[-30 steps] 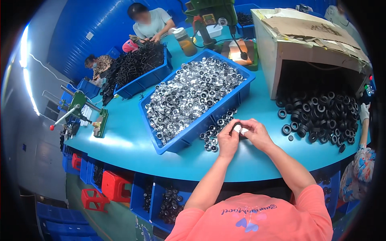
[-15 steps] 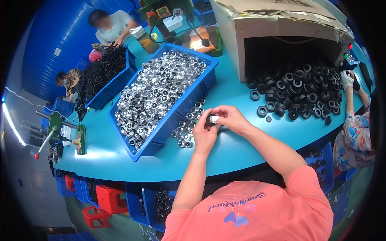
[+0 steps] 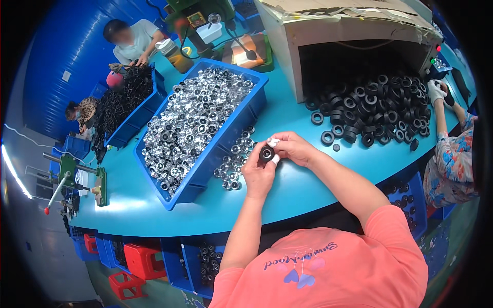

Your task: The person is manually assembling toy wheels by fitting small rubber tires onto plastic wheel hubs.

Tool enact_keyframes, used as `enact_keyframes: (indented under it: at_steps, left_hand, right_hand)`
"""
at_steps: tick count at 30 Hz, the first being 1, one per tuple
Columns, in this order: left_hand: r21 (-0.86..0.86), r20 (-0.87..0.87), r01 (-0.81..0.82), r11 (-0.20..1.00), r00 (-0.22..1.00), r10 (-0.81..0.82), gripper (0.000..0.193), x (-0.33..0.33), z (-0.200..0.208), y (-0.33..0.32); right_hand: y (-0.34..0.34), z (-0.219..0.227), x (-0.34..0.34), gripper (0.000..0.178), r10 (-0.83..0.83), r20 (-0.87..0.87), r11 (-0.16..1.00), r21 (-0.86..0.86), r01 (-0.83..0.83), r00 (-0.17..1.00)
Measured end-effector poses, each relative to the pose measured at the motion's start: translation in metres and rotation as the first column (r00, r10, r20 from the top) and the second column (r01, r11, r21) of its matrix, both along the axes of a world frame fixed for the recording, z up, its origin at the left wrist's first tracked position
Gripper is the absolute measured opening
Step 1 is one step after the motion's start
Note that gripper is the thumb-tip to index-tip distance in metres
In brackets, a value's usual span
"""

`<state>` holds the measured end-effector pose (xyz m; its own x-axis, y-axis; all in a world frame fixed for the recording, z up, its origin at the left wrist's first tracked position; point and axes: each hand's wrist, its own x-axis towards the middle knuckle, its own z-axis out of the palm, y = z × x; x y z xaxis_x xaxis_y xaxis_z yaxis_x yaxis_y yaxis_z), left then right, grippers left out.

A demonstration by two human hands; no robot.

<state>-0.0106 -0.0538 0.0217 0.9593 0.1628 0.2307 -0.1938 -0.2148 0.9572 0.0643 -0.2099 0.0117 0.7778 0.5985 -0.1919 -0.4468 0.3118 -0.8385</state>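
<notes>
Gripping one black wheel [image 3: 266, 153] between them, the left hand [image 3: 258, 174] and the right hand [image 3: 291, 146] meet above the surface [image 3: 298, 191]. The wheel lies at the fingertips of both, about equally near, its round face turned to the view. Loose clear parts [image 3: 234, 176] lie just left of the hands; black rings [image 3: 365, 108] are farther right. The wheel's back and some fingers behind it are hidden.

Bright overall. Long white tube light [image 3: 16, 172] glares at far left; white sheen streaks glossy teal tabletop [image 3: 126, 203]. Deep shadow inside off-white box-shaped housing [image 3: 290, 49]. I see my left hand [image 3: 259, 174] and right hand [image 3: 295, 149] fairly sharp; fisheye curves tabletop edge, corners black.
</notes>
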Motion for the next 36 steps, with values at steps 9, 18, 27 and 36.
enact_keyframes:
  at_steps: [9,18,27,36]
  left_hand:
    - [-0.05,-0.021,0.015,0.999,1.0,-0.016,0.049,0.0,-0.003,0.005]
    - [-0.117,0.009,-0.015,0.993,1.0,0.016,0.046,-0.002,0.001,0.007]
    - [0.204,-0.5,0.161,0.966,0.865,-0.038,0.055,-0.199,0.059,0.185]
    - [0.759,-0.48,0.146,0.634,0.784,0.394,0.051,-0.266,0.088,0.208]
  right_hand:
    - [0.007,0.008,-0.005,0.031,-0.018,-0.007,0.997,-0.069,0.018,1.0]
    - [0.002,-0.003,-0.002,0.032,-0.029,0.115,0.987,-0.156,0.047,0.993]
    - [-0.083,0.085,0.008,0.024,0.516,0.659,0.503,-0.75,0.429,0.548]
    - [-0.111,0.066,0.057,0.023,0.677,0.58,-0.087,-0.548,0.832,0.452]
